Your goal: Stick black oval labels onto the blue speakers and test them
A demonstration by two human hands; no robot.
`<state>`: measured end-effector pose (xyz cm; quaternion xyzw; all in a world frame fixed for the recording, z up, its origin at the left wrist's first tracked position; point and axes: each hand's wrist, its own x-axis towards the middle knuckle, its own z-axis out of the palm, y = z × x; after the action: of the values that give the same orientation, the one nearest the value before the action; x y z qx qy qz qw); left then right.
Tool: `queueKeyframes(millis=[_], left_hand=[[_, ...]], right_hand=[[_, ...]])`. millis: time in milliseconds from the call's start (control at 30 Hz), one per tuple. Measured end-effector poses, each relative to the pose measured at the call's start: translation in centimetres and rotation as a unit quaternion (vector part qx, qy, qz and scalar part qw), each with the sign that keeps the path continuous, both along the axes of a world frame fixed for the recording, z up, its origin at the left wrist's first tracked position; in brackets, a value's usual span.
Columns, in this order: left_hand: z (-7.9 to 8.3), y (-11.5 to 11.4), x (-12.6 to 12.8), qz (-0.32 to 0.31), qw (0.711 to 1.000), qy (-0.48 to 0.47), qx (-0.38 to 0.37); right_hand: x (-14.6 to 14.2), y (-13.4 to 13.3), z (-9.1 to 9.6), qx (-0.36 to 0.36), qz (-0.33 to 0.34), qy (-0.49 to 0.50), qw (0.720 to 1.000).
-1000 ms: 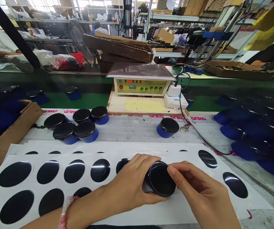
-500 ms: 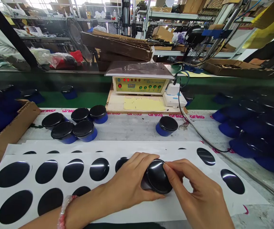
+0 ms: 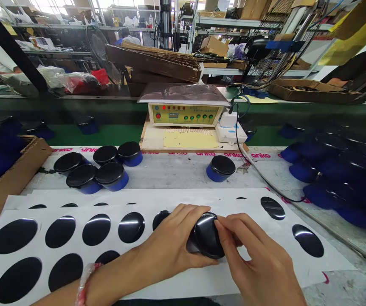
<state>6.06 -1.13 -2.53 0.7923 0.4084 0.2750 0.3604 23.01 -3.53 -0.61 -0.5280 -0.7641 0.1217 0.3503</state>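
Note:
My left hand [image 3: 167, 246] is wrapped round a small round black-faced unit [image 3: 206, 236], held tilted just above a white sheet [image 3: 176, 282] of glossy black oval stickers [image 3: 131, 227]. My right hand [image 3: 256, 263] meets it from the right, its fingertips pinched against the edge of the unit's black face. Whether a sticker lies under the fingers is hidden. A pink band circles my left wrist.
Several blue units with black tops [image 3: 97, 168] stand at the back left, one alone [image 3: 220, 168] at centre. A yellow control box [image 3: 184, 114] with a cable sits behind. A cardboard box [image 3: 9, 180] lies left, and a blurred heap of blue units [image 3: 339, 170] right.
My right fingers have slid a little to the left over the unit's black face, and the unit has tipped slightly. My left hand keeps its hold.

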Motion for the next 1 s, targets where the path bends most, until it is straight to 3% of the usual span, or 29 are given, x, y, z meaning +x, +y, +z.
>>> queueKeyframes(millis=[200,300,367,467,567,700,733,800,833,867,900,1000], left_hand=[[-0.5,-0.4,0.1,0.007,1.0,0.024,0.017],[-0.5,-0.4,0.1,0.009,0.997,0.051,0.056],[-0.1,-0.3,0.1,0.006,0.993,0.077,0.085],[0.5,-0.3,0.2,-0.012,0.985,0.128,0.118],[0.7,-1.1,0.7,-0.028,0.967,0.197,0.161],[0.9,-1.9,1.0,-0.041,0.929,0.268,0.252],[1.4,-1.4,0.6,-0.042,0.925,0.268,0.267],[3.2,0.9,-1.0,0.012,0.928,0.263,0.264],[4.5,2.8,-2.3,0.074,0.928,0.255,0.261],[5.8,5.0,-3.9,0.188,0.919,0.266,0.222],[7.1,7.4,-5.6,0.246,0.907,0.271,0.208],[9.6,14.3,-10.8,0.33,0.885,0.29,0.157]], right_hand=[[0.3,0.1,-0.3,0.027,-0.006,-0.045,0.999],[1.4,0.8,-0.7,-0.08,-0.001,0.001,0.997],[2.7,1.5,-1.1,-0.133,-0.044,0.067,0.988],[4.8,2.3,-1.8,-0.127,-0.103,0.107,0.981],[6.0,2.3,-2.6,-0.133,-0.061,0.06,0.987],[6.1,1.7,-4.2,-0.009,0.04,-0.104,0.994],[6.1,1.6,-4.6,0.028,0.064,-0.152,0.986],[6.3,1.5,-5.3,0.076,0.086,-0.229,0.966],[6.5,1.5,-5.5,0.091,0.087,-0.253,0.959],[6.7,1.5,-5.7,0.102,0.084,-0.267,0.954],[6.9,1.6,-5.9,0.11,0.077,-0.275,0.952],[8.0,1.9,-6.1,0.127,0.054,-0.284,0.949]])
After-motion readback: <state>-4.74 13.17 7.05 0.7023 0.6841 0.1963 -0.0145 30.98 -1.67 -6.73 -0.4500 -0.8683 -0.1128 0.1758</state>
